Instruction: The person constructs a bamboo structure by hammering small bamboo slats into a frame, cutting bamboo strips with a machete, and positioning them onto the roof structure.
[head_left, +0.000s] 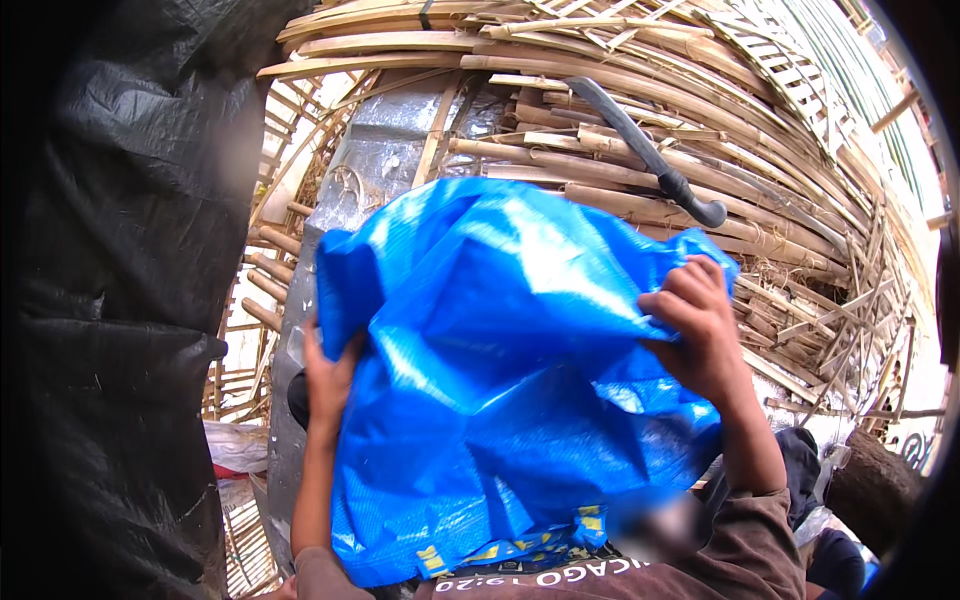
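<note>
A large blue woven plastic bag [470, 350], glossy and creased, spreads across my lap and fills the middle of the head view. Yellow and dark patches show along its near edge. My left hand [328, 378] grips its left side, the thumb lying over the fold and part of the fingers hidden by it. On the right, my right hand [695, 325] has its fingers curled round the bag's upper right edge. Just beyond the bag a machete [625, 130] with a dark curved handle lies on split bamboo, apart from both hands.
Stacked bamboo strips [560, 60] cover the far side and the right. A black plastic sheet [120, 250] hangs along the left. Between them lies a grey silvery sheet [385, 125]. A dark log [875, 490] sits at the lower right.
</note>
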